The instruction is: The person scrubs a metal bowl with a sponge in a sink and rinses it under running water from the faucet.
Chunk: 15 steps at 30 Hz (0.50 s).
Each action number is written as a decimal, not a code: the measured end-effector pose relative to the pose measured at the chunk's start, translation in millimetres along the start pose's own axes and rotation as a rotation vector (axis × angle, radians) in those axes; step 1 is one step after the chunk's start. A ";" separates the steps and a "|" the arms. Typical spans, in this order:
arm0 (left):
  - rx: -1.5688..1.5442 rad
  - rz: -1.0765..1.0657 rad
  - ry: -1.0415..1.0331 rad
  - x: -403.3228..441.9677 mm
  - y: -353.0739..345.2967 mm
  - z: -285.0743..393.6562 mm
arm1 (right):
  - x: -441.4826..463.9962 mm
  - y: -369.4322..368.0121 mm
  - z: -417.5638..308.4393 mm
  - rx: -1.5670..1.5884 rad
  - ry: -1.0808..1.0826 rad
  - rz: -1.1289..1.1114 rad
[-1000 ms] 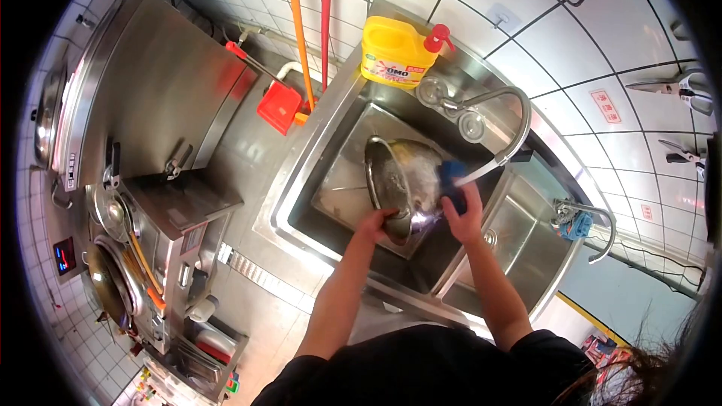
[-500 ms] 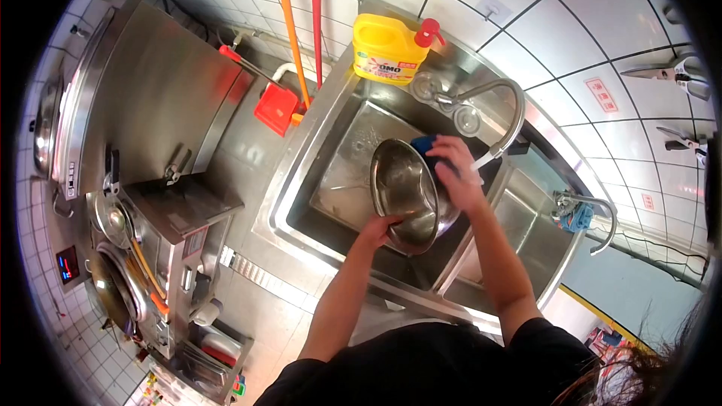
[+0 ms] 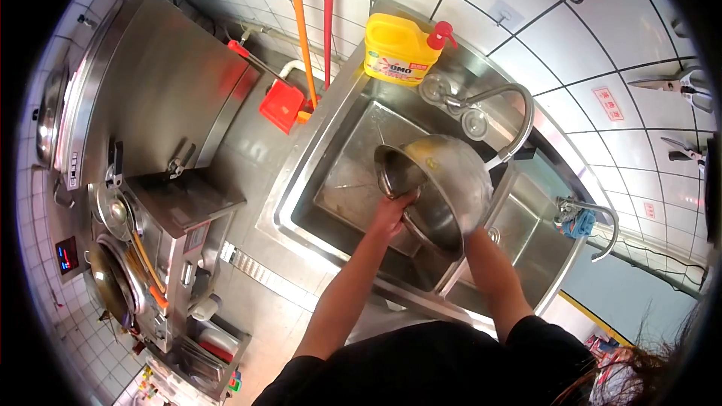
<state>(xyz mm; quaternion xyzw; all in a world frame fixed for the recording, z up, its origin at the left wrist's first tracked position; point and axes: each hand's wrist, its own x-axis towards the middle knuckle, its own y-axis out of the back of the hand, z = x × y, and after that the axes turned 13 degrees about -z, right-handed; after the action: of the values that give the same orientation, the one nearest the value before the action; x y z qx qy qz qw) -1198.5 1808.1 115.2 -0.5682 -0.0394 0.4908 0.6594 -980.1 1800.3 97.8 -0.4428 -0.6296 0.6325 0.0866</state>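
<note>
A round steel basin [image 3: 462, 173] is tilted on its side over the left sink compartment, its opening facing left and toward me. My left hand [image 3: 396, 211] grips its rim at the lower left. My right hand [image 3: 477, 239] is at the basin's lower right side, its fingers hidden behind the metal. The blue sponge seen earlier does not show. Beside the basin, the curved faucet [image 3: 524, 116] reaches down to its upper right.
A yellow detergent jug [image 3: 398, 49] with a red pump stands on the rim of the sink [image 3: 282, 199]. A blue cloth [image 3: 577, 223] hangs by the second faucet [image 3: 608, 218]. A red dustpan [image 3: 282, 105] and long handles are behind the sink; a steel cabinet [image 3: 165, 83] stands left.
The basin has turned and moved right, now showing more of its outer side. My right hand, first scrubbing with the blue sponge, has gone lower behind it. My left hand still holds the rim.
</note>
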 end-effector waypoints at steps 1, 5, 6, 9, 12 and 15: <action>-0.022 0.025 -0.042 -0.5 1.2 -4.0 | -3.6 1.8 11.2 0.043 0.055 0.024; 0.090 0.258 -0.069 -5.0 8.4 -19.7 | -16.2 -7.8 41.7 0.163 0.313 0.168; 0.202 0.333 -0.050 -3.6 22.6 -25.8 | -18.1 -18.0 41.4 0.174 0.375 0.235; 0.427 0.502 -0.005 -8.8 46.1 -22.1 | -20.4 -31.4 40.0 0.230 0.518 0.450; 0.637 0.599 -0.085 -22.4 47.5 1.6 | -16.5 -57.7 33.9 0.029 0.568 0.573; 0.728 0.655 -0.267 -38.7 53.0 22.0 | -7.9 -58.5 19.6 -0.170 0.531 0.658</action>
<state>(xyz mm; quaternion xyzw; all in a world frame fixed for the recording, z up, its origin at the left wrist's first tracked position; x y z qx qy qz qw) -1263.8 1790.1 100.7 -0.2166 0.2305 0.7219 0.6155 -1014.7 1792.1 148.8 -0.7729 -0.4604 0.4366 0.0023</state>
